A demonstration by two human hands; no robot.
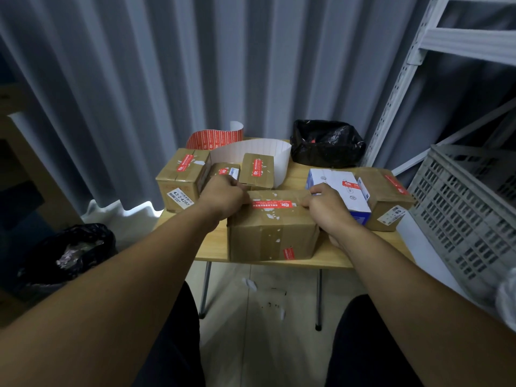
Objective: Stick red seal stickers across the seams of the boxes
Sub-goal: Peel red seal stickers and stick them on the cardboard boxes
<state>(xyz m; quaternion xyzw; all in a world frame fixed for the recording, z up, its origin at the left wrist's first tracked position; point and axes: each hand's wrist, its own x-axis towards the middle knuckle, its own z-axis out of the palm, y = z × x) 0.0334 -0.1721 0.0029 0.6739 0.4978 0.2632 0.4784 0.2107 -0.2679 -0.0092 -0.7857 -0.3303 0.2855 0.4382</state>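
A brown cardboard box stands at the front of the small wooden table. A red seal sticker lies across the seam on its top. My left hand rests on the box's top left edge, fingers curled at the sticker's left end. My right hand rests at the top right edge, fingers curled near the sticker's right end. A second red sticker sits low on the box's front face. The sticker roll with its white backing strip curls at the back.
Other sealed boxes stand at the left, back middle and right, with a white-blue box between. A black bag sits at the back, another on the floor left. A grey crate and metal shelving stand at right.
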